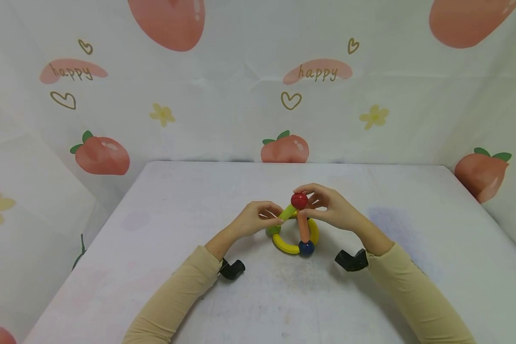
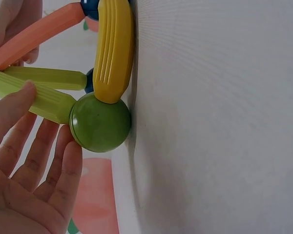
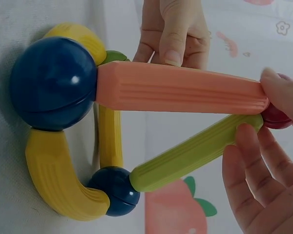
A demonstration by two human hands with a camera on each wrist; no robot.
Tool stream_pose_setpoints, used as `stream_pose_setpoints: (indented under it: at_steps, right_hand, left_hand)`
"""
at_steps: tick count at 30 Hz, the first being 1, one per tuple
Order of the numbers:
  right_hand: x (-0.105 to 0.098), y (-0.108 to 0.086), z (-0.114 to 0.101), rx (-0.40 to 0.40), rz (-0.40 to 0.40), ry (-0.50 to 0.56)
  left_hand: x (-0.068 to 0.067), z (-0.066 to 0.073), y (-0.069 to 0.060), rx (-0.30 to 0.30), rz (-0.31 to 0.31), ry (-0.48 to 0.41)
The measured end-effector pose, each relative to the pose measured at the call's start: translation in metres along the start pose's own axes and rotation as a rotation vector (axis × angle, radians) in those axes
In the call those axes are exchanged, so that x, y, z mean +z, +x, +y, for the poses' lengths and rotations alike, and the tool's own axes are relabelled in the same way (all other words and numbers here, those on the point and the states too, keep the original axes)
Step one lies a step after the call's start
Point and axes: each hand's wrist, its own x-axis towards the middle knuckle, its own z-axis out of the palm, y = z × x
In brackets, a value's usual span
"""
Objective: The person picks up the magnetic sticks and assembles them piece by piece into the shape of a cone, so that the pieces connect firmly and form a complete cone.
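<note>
A pyramid of toy building rods and balls stands on the table. Yellow curved rods [image 1: 287, 247] form its ring-like base, joined by a green ball [image 2: 100, 124] and two blue balls, one near [image 1: 306, 248] and one farther back [image 3: 116, 192]. An orange rod [image 3: 180, 88] and two light green rods, one left [image 2: 53, 101] and one behind [image 3: 200, 152], slope up to a red ball [image 1: 299, 200] on top. My left hand [image 1: 258, 218] pinches the left green rod just above the green ball. My right hand [image 1: 333, 206] grips the top around the red ball, thumb on the orange rod's end.
The white table [image 1: 198, 191] stretches around the pyramid. A patterned cloth [image 1: 223, 114] with peaches and flowers hangs behind it. Black wrist mounts [image 1: 232, 270] stick out near both beige sleeves [image 1: 185, 286]. A thin dark green strand [image 1: 82, 246] shows at the table's left edge.
</note>
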Motion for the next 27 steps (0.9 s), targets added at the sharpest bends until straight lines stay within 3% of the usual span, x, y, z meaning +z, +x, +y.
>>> stream_pose_setpoints:
  at_steps: [11, 19, 27]
  right_hand:
    - [0.001, 0.000, 0.002, 0.022, 0.023, -0.037]
    - [-0.001, 0.007, 0.005, 0.048, 0.056, -0.061]
    - [-0.004, 0.020, 0.016, 0.046, 0.059, -0.074]
  left_hand:
    - [0.000, -0.003, 0.002, -0.004, 0.011, 0.019]
    - [-0.002, -0.002, 0.006, 0.017, 0.049, 0.085]
    - [-0.004, -0.004, 0.016, -0.030, 0.109, 0.112]
